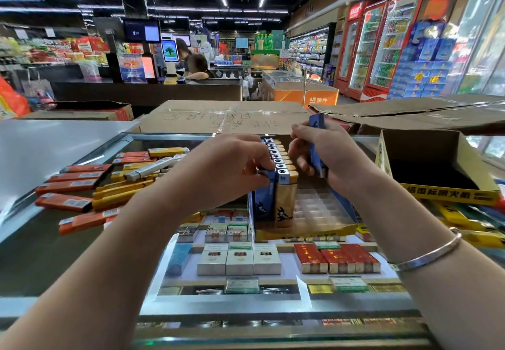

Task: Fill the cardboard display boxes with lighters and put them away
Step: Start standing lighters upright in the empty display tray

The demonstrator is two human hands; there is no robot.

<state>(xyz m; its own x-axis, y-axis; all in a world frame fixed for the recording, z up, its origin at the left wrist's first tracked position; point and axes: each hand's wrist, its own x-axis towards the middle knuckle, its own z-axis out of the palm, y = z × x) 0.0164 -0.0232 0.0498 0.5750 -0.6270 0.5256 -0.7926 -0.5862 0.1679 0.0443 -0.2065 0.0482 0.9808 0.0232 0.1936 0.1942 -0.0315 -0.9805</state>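
Note:
A yellow cardboard display box (306, 230) with a clear plastic grid insert stands on the glass counter. Two rows of lighters stand in it, blue (263, 203) and gold (285, 202). My left hand (232, 162) presses on the tops of the blue row, fingers pinching the front blue lighter. My right hand (325, 152) holds several blue lighters (316, 142) just right of the gold row. An empty yellow display box (437, 193) stands at the right.
Loose orange lighters (71, 184), yellow ones (120, 195) and a silver one lie on the glass counter (41, 254) to the left. Cigarette packs show under the glass. Brown cartons (226, 117) sit behind the box. More yellow lighters lie at the right.

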